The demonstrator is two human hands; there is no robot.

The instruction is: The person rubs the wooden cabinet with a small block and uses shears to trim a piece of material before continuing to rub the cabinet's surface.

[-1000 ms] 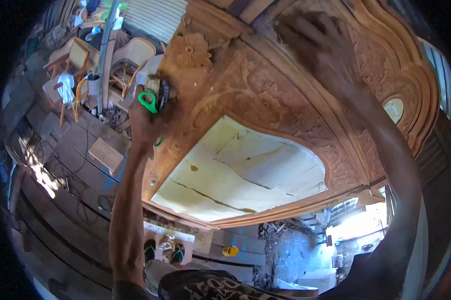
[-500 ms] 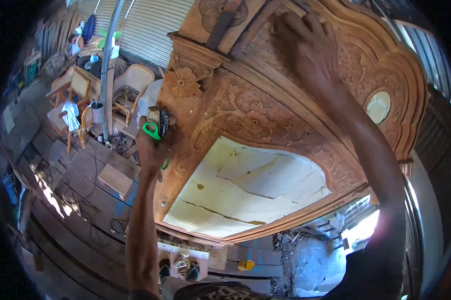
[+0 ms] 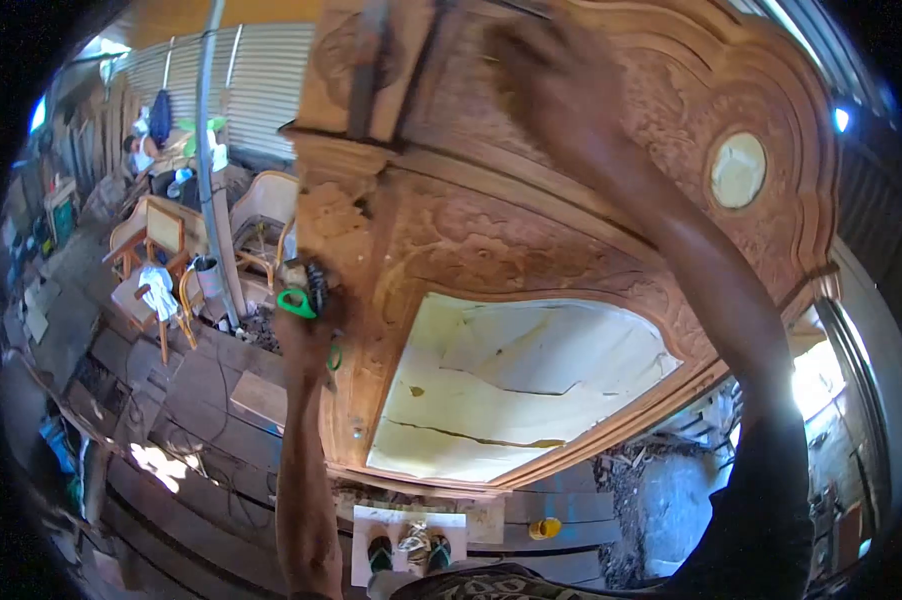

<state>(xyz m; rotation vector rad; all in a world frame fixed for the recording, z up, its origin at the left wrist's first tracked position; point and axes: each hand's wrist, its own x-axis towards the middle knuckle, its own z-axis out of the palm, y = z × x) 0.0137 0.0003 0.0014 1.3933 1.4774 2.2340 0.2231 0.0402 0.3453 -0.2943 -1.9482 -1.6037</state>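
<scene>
Shirt lettering (image 3: 516,586) is unreadable; left hand (image 3: 306,332) holds green-looped tool (image 3: 296,304).

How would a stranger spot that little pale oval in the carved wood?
Start at the big carved wooden piece filling the picture's middle and upper right. Look beyond the right forearm, toward the wavy outer edge, and you reach the pale oval. Its rounded outline and far smaller size set it apart from the broad, creased, angular pale panel lower down.
</scene>
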